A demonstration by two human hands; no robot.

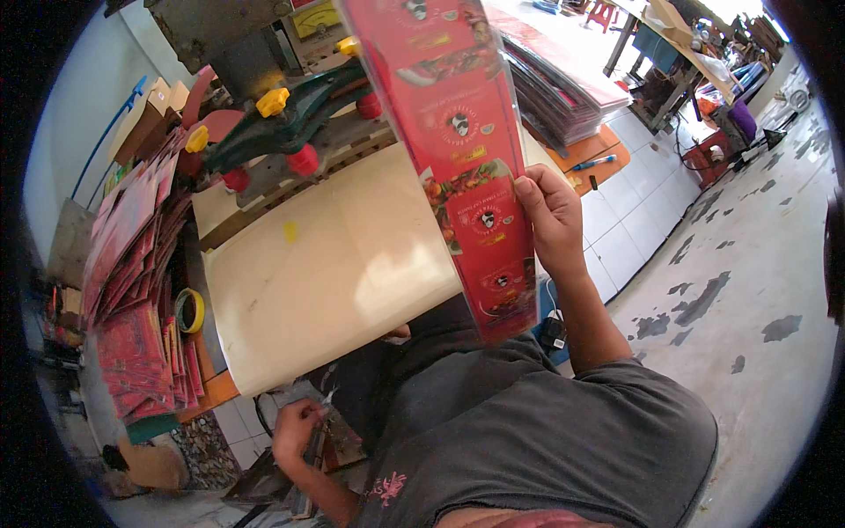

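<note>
My right hand [556, 216] grips the right edge of a long red printed strip [482, 198], its thumb lying on the front face. The strip stands nearly upright over the press table, shows repeated food pictures and round emblems, and has a clear, glossy margin. Its top end runs out of the picture. Low on the left, my left hand [297, 429] is by my lap with its fingers curled together. A small whitish bit shows at its fingertips, too small to name. Behind the strip lies a cream board [326, 264] under a dark green clamp bar [282, 119] with yellow knobs.
Stacked red printed pieces [136, 352] stand on the left, beside a roll of yellow tape [189, 311]. At the back right lies a pile of large printed sheets [563, 88]. A blue pen [594, 163] rests on an orange board [607, 141]. Beyond is a cluttered workbench [695, 53].
</note>
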